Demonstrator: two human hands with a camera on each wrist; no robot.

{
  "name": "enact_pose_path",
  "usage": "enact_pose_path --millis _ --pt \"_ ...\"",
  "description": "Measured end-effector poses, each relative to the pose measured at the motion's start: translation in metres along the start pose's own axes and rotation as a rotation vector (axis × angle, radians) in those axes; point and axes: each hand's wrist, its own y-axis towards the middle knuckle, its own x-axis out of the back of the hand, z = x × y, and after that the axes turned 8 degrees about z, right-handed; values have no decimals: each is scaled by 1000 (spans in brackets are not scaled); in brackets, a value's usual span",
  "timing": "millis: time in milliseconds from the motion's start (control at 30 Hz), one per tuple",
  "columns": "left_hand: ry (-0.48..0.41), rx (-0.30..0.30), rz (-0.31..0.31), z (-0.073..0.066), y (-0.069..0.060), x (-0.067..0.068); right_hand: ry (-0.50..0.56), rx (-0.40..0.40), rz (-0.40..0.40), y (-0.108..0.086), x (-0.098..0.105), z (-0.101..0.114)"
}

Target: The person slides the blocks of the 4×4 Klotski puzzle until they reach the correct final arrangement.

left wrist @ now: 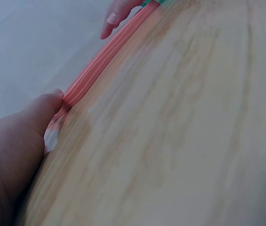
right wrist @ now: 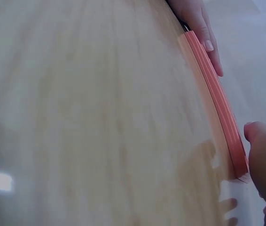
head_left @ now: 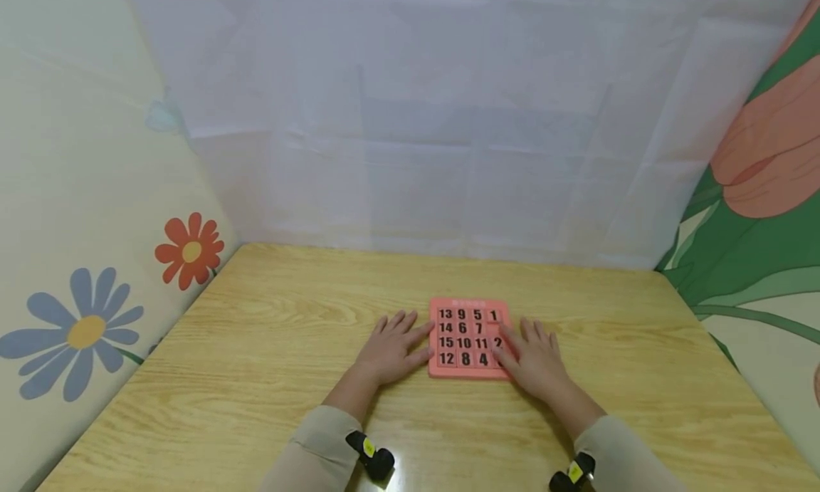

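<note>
Between our bare left hand (head_left: pixel 392 353) and right hand (head_left: pixel 537 360): square pink plastic tray (head_left: pixel 470 374) holding black-numbered pink tiles (head_left: pixel 463 344). We're gripping nothing, fingers extended; left touches tray's side, right overlaps nearest tiles.

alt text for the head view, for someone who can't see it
A pink number puzzle lies on a wood-grain table between two hands. The left hand is at its left edge; the right hand reaches over its right column. Behind is a creased white sheet, with large printed flowers on both sides.
</note>
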Motion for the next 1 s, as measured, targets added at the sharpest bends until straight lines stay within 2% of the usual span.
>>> enact_pose_path --millis 300,533,1000 --pt "-2 3 5 2 1 -1 -6 52 -8 -18 -3 0" --pt "3 6 1 2 1 -1 5 53 -1 -28 -6 -1" --pt "-9 1 3 0 -2 1 15 54 1 -30 -8 0"
